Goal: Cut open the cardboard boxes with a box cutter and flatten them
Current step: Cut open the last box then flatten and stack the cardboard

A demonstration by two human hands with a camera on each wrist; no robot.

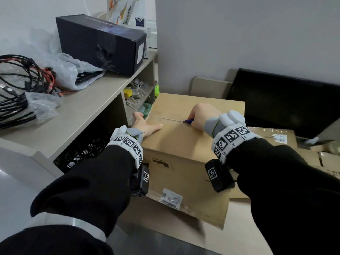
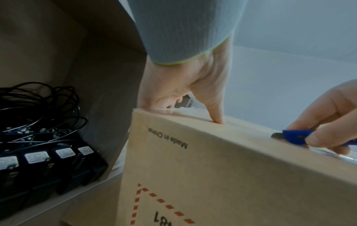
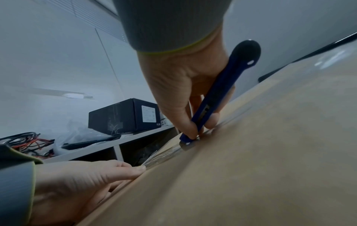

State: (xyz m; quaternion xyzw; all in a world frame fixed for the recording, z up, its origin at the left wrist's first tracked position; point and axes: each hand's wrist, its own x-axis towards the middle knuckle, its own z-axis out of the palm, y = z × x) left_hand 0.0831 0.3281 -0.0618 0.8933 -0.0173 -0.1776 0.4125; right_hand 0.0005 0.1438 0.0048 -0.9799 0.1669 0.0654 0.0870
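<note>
Matt brown cardboard box [image 1: 184,144] with glossy clear tape along its top seam; box cutter [image 3: 218,97] has a smooth blue plastic handle and dull metal blade; black box [image 1: 99,43] looks matt.

Both arms wear black sleeves [image 1: 88,181], grey cuffs edged in yellow-green [image 2: 183,30], white wristbands [image 1: 230,138] tiled with black-and-white square codes, and black camera blocks [image 1: 219,174] strapped beneath each wrist.
</note>
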